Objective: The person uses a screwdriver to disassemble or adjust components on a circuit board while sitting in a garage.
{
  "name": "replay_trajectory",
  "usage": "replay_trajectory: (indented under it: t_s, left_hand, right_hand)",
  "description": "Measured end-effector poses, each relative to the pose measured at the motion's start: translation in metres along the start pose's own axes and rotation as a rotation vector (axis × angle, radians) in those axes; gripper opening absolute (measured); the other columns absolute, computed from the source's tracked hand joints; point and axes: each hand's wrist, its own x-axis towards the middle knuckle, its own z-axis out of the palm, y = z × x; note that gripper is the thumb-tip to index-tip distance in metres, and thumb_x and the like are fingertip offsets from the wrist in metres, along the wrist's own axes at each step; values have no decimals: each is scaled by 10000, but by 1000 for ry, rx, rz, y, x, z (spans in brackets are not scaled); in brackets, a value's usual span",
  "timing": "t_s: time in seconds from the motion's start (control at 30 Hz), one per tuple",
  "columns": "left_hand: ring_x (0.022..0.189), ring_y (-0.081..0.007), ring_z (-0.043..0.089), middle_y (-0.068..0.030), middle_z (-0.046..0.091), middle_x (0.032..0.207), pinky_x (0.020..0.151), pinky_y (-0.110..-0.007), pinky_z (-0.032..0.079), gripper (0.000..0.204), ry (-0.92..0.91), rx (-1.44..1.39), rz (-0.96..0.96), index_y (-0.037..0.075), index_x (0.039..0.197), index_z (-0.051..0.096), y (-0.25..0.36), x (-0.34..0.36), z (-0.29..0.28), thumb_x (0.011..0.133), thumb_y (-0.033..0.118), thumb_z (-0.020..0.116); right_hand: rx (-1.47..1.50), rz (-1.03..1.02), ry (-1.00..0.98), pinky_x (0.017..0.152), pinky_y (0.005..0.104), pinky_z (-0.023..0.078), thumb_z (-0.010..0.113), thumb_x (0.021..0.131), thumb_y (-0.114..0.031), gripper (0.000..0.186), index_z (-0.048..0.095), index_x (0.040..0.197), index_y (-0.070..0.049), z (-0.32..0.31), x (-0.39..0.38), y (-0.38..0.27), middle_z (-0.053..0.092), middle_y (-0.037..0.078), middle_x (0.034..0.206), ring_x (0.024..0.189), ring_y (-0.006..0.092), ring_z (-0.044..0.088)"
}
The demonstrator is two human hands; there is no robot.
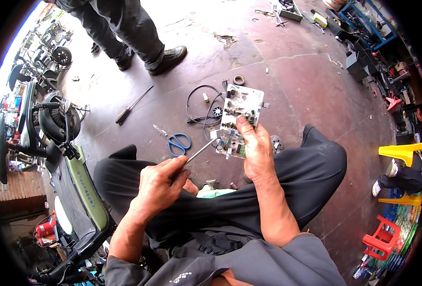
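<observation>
My left hand (pixel 162 183) is closed around a thin metal rod (pixel 202 151), perhaps a screwdriver shaft; its handle is hidden in the palm. The rod's tip meets or nearly meets the left edge of a circuit board (pixel 238 148) with green and dark components. In my right hand (pixel 257 151) I grip this board, thumb on top, above my crossed legs. Joined to it or lying against it is a white-cased board (pixel 254 97); I cannot tell which. Just left lie blue-handled scissors (pixel 179 144) and a black cable (pixel 188 106).
A long screwdriver (pixel 133 106) lies on the floor, a tape roll (pixel 239 80) beyond the boards. A person in dark trousers (pixel 125 28) stands ahead left. A green scooter (pixel 87 190) is close on the left. At right are a yellow chair (pixel 397 151) and a red stool (pixel 381 237).
</observation>
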Motion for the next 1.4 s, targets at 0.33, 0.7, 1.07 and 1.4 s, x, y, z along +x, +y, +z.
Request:
replay_trajectory:
  t_s: [0.33, 0.7, 1.07, 1.4]
  left_hand:
    - [598, -292, 617, -127, 618, 718, 547, -342, 472, 272, -61, 182, 180, 18, 1033, 654, -11, 5, -12, 766, 17, 705]
    - [595, -282, 578, -74, 573, 683, 564, -367, 443, 320, -212, 261, 265, 80, 1044, 675, -19, 22, -47, 729, 48, 723]
    - [655, -291, 581, -86, 561, 693, 594, -367, 466, 358, -343, 229, 346, 72, 1090, 676, -24, 41, -56, 738, 62, 741]
    - [913, -120, 578, -62, 655, 918, 807, -295, 490, 297, -444, -416, -381, -71, 1121, 606, -12, 27, -25, 936, 160, 633]
  right_hand:
    - [-64, 53, -10, 800, 260, 455, 632, 935, -252, 279, 636, 1078, -12, 3, -4, -12, 639, 21, 963, 880, 98, 569]
    - [-50, 163, -146, 720, 259, 507, 718, 890, -263, 332, 640, 1106, -23, 3, -3, -10, 656, 26, 940, 796, 94, 594]
    - [-77, 253, -221, 778, 263, 481, 722, 885, -207, 316, 636, 1124, -18, -1, -3, -7, 674, 26, 949, 858, 91, 596]
    - [-41, -78, 18, 726, 248, 462, 702, 902, -195, 263, 648, 1096, -26, 1, 4, 16, 667, 9, 927, 792, 80, 569]
